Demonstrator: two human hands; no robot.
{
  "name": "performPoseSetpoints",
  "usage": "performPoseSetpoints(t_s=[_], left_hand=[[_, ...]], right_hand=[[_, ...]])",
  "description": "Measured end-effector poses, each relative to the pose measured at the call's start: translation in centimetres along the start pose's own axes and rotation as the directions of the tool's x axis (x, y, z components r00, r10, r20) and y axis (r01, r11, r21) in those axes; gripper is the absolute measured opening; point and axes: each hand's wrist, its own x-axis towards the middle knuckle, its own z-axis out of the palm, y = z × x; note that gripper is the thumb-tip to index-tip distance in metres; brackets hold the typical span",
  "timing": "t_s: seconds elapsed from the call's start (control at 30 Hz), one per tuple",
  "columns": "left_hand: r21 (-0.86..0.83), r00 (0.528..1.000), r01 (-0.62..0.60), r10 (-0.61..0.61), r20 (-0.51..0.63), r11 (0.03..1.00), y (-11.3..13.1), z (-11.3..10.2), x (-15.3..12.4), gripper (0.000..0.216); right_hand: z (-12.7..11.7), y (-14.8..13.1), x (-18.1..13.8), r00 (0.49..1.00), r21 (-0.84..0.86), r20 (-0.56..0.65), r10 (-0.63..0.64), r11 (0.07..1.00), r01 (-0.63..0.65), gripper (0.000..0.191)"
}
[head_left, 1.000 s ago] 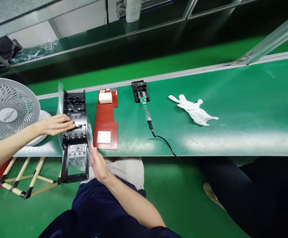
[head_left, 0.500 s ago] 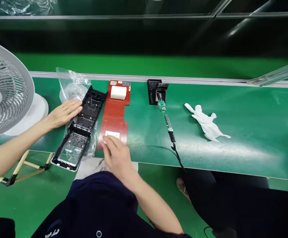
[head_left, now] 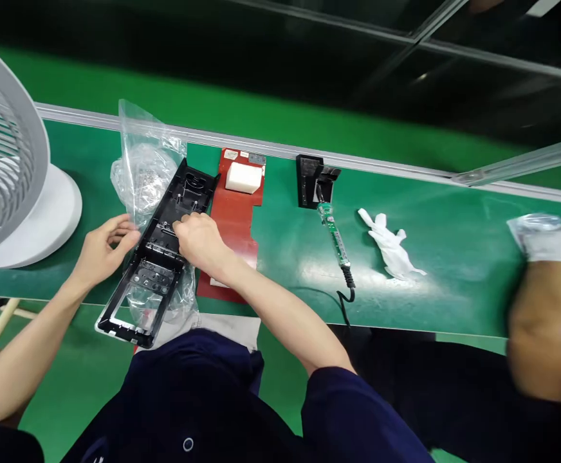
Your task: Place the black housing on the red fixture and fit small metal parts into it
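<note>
Both hands are on one long black plastic housing (head_left: 162, 254), which lies slantwise on the green belt (head_left: 454, 257), its near end hanging over the belt's near edge. The right hand (head_left: 198, 239) rests on the middle of the housing with fingers bent and pressed onto the inner ribs; whether they pinch a small part I cannot tell. The left hand (head_left: 101, 247) sits at the left edge of the housing, fingers curled together around the clear plastic bag (head_left: 143, 167), which lies partly under the housing and rises behind its far end. I judge the unpacking nearly done: the housing is almost free, but the bag is not yet taken away. Just right of the housing lies a red board (head_left: 235, 215) with a white block (head_left: 243, 177) at its far end. Further right of the housing are a screwdriver with green handle (head_left: 333, 228), a black holder (head_left: 309, 180) and a white glove (head_left: 391, 247). Left of the housing stands a white fan (head_left: 5, 161).
</note>
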Motion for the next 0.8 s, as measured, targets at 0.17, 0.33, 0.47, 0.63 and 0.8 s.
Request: performPoseSetpoints(t_s=[0.17, 0.33, 0.47, 0.63, 0.8], left_hand=[[-0.127, 1.0, -0.015, 0.012, -0.026, 0.992, 1.4, 1.3, 1.2, 0.043], [-0.132, 0.987, -0.16, 0.155, -0.047, 0.978, 3.2, 1.3, 4.1, 0.037], [0.278, 0.971, -0.202, 0.228, -0.066, 0.939, 5.6, 1.6, 9.3, 0.032], [0.686, 0.944, -0.223, 0.329, -0.026, 0.693, 7.5, 3.6, 11.3, 0.06], [0.591, 0.596, -0.743, 0.713, 0.37, 0.315, 4.2, 5.6, 10.0, 0.041]], right_hand=[[-2.9, 0.8, -2.0, 1.0, -0.07, -0.021, 0.004, 0.998, -0.005, 0.024], [-6.8, 4.6, -6.7, 0.876, -0.264, -0.431, -0.218, 0.958, 0.109, 0.017], [-9.1, 8.9, -9.1, 0.791, -0.388, -0.487, -0.371, 0.903, 0.185, 0.017], [-9.1, 12.6, -8.5, 0.889, -0.358, -0.398, -0.228, 0.93, 0.078, 0.023], [-7.5, 13.6, -6.4, 0.984, -0.289, -0.125, 0.124, 0.945, -0.156, 0.024]])
